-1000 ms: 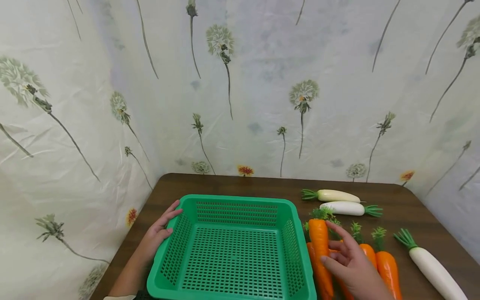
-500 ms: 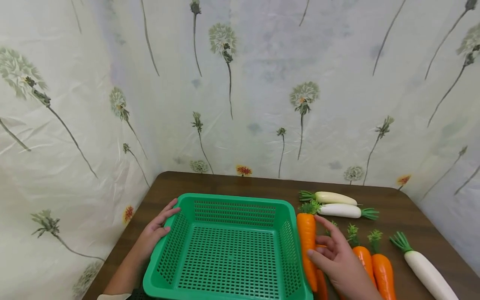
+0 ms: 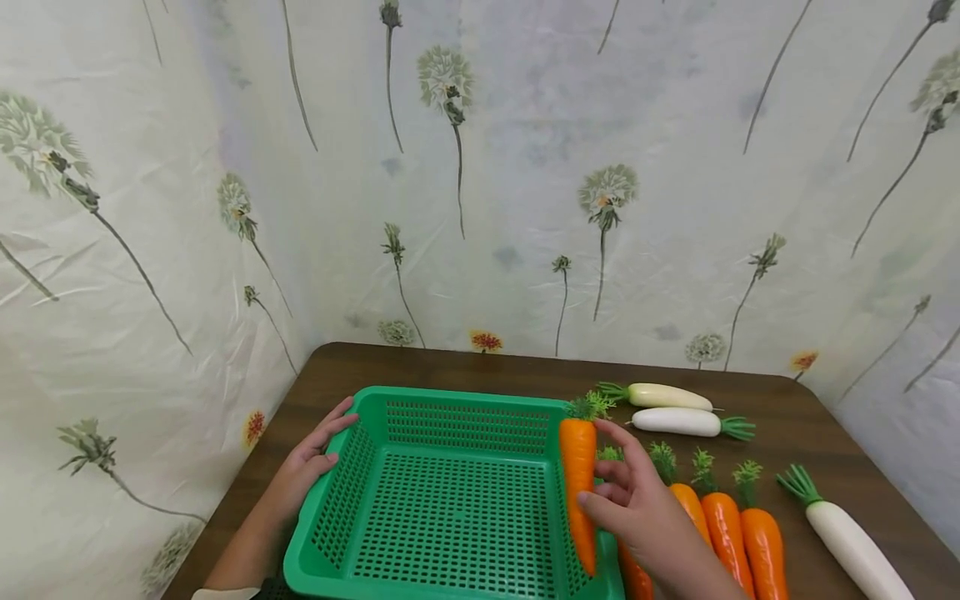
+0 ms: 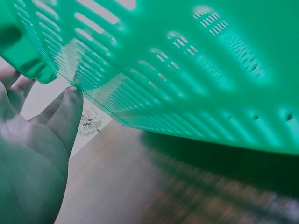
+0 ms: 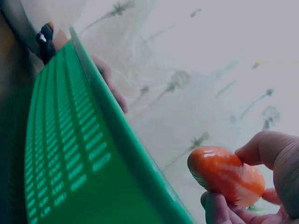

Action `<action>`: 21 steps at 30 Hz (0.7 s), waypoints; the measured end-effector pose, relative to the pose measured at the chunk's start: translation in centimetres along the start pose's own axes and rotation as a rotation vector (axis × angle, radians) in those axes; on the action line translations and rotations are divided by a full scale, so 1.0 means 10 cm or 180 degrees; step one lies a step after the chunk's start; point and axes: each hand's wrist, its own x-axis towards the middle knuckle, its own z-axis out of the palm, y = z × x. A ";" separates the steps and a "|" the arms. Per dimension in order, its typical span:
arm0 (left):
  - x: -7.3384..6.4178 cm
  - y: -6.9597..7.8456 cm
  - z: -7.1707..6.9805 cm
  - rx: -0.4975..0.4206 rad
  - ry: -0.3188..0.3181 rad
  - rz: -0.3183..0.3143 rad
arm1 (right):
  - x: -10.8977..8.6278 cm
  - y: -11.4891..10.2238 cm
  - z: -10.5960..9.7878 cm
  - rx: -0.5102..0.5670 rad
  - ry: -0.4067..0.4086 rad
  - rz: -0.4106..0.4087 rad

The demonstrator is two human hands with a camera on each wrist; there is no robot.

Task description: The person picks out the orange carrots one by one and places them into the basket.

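Note:
My right hand (image 3: 637, 500) pinches an orange carrot (image 3: 577, 483) with a green leafy top, thumb on one side and fingers on the other. The carrot is held lengthwise above the right rim of a green plastic basket (image 3: 465, 396), overlapping its right wall in the head view. In the right wrist view the carrot (image 5: 224, 175) is seen end-on, raised past the rim. My left hand (image 3: 307, 462) rests against the basket's left rim with fingers extended. Its thumb (image 4: 70, 107) touches the outer wall in the left wrist view. The basket's slotted floor shows nothing on it.
Several more carrots (image 3: 763, 542) lie right of the basket, partly behind my right hand. Two white radishes (image 3: 678, 422) lie at the back right, and another radish (image 3: 855, 537) lies at the far right. A floral sheet (image 3: 495, 183) hangs behind the brown table (image 3: 450, 360).
My right hand has lifted the carrot from beside the basket and carried it left over the right rim. My left hand stays at the left rim. The view has shifted slightly.

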 end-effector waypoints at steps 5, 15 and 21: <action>0.01 0.01 0.00 0.0052 0.0025 0.0003 | 0.01 -0.11 0.06 -0.0099 -0.0226 -0.0102; 0.01 0.01 -0.01 0.0035 -0.0002 0.0015 | 0.09 -0.35 0.17 -0.0038 -0.0593 -0.0378; 0.00 -0.01 -0.01 0.0092 0.0010 -0.0053 | 0.18 -0.40 0.26 -0.0038 -0.0664 -0.0287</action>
